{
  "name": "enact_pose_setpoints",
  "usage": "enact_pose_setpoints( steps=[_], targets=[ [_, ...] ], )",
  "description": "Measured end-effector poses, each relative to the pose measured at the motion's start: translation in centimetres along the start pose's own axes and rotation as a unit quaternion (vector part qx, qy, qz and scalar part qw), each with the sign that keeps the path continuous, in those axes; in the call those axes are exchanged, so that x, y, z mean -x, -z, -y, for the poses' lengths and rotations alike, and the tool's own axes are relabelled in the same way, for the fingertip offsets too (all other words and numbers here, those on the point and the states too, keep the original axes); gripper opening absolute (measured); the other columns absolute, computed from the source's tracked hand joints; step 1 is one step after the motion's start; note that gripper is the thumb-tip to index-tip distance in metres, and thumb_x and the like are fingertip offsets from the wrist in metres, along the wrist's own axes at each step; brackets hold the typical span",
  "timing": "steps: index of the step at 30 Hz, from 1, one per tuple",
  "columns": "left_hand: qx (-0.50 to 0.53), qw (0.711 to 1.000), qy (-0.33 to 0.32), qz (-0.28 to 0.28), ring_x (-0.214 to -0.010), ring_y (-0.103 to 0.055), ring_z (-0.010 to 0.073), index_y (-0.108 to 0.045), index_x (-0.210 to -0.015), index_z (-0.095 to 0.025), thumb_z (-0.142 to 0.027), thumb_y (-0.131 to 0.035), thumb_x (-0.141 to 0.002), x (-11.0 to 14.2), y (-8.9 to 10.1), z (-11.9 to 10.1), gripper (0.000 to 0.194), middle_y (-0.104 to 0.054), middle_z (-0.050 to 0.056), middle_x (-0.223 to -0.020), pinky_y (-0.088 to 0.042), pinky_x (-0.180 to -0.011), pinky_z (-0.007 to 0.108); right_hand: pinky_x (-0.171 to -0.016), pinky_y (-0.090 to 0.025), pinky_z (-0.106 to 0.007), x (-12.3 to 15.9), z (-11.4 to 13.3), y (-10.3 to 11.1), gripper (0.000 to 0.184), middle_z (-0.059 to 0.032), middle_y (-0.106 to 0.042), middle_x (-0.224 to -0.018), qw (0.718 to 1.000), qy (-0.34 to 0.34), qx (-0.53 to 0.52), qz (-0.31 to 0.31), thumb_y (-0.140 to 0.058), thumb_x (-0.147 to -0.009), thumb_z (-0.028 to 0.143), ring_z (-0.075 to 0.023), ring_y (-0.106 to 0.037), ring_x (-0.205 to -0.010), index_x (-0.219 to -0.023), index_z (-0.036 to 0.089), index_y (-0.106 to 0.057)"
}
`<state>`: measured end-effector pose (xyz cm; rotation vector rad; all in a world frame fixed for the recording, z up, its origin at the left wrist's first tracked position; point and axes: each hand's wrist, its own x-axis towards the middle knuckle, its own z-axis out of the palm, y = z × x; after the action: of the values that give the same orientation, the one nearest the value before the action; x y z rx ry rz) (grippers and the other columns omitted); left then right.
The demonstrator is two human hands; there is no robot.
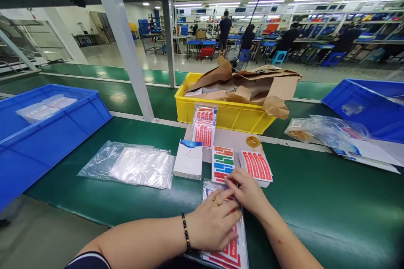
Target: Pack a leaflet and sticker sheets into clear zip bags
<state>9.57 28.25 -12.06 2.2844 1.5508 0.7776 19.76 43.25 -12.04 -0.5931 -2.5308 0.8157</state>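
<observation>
A clear plastic bag point(238, 243) with red-and-white printed sheets inside lies on the green belt at the front. My left hand point(217, 220) rests across it, fingers spread over the plastic, a ring on one finger. At the bag's upper edge, my right hand point(248, 191) has its fingers closed together, apparently on the plastic; the fingertips are partly hidden. Just beyond is a stack of multicoloured sticker sheets point(223, 159). To its right stands a stack of red-and-white sticker sheets point(257, 166). White booklets point(188, 159) are piled to the left.
Clear empty bags point(139, 166) lie left. Behind are a filled bag point(204, 126), rubber bands point(254, 143) and a yellow bin point(221, 115) with brown paper. Blue bins point(78, 117) point(362, 105) flank the belt. A white post point(126, 42) rises at left. People sit and stand far back.
</observation>
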Motion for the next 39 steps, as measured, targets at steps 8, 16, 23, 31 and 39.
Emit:
enact_pose_setpoints(
  steps=[8,16,23,31,39],
  targets=[
    [-0.033,0.989,0.05,0.138,-0.129,-0.002,0.0377,-0.027,-0.131,-0.03,-0.065,-0.035,-0.073,-0.3,-0.7,-0.5,0.068,-0.02,0.007,-0.142,0.003,-0.095,0.064,-0.062,-0.038,-0.027,0.2,-1.4,1.1,0.022,-0.0033,-0.053,-0.068,0.99,-0.02,0.054,-0.132,-0.041,-0.084,0.031,-0.0156,-0.05,-0.065,-0.071,0.02,-0.054],
    [-0.073,0.987,0.044,0.133,-0.128,-0.005,0.0386,-0.025,-0.132,-0.033,-0.07,-0.044,-0.062,-0.6,-1.0,-1.1,0.081,-0.02,0.007,-0.142,0.004,-0.095,0.064,-0.066,-0.037,-0.028,0.1,-2.1,0.6,0.025,-0.0055,-0.055,-0.07,0.983,0.006,0.108,-0.146,-0.037,-0.085,0.029,-0.0174,-0.051,-0.07,-0.07,0.018,-0.054],
    [-0.072,0.988,0.052,0.123,-0.13,-0.006,0.0354,-0.018,-0.134,-0.029,-0.067,-0.044,-0.066,0.5,-0.5,-2.1,0.082,-0.017,0.008,-0.142,0.003,-0.097,0.062,-0.068,-0.035,-0.028,0.6,-2.0,2.5,0.028,-0.0076,-0.058,-0.077,0.985,-0.028,0.11,-0.13,-0.034,-0.085,0.031,-0.0183,-0.052,-0.075,-0.075,0.017,-0.056],
    [0.111,0.983,0.141,-0.042,-0.12,-0.035,0.029,-0.045,-0.12,-0.023,-0.046,-0.047,-0.077,7.4,-0.4,-4.5,0.048,-0.042,0.012,-0.128,-0.02,-0.1,0.051,-0.055,-0.032,-0.022,4.9,-0.7,2.1,0.018,-0.0011,-0.063,-0.077,0.991,-0.1,0.086,0.027,-0.045,-0.079,0.034,-0.015,-0.056,-0.067,-0.078,0.021,-0.057],
    [0.676,0.606,0.414,0.064,-0.05,-0.056,0.0095,-0.061,-0.083,-0.006,-0.062,-0.039,-0.074,12.7,-5.1,-3.7,0.061,-0.063,0.013,-0.074,-0.033,-0.041,0.015,-0.063,-0.034,-0.026,5.2,1.0,0.1,0.025,-0.008,-0.056,-0.088,0.975,-0.167,0.127,0.075,-0.046,-0.076,0.037,-0.0195,-0.056,-0.076,-0.086,0.016,-0.054]
  ],
)
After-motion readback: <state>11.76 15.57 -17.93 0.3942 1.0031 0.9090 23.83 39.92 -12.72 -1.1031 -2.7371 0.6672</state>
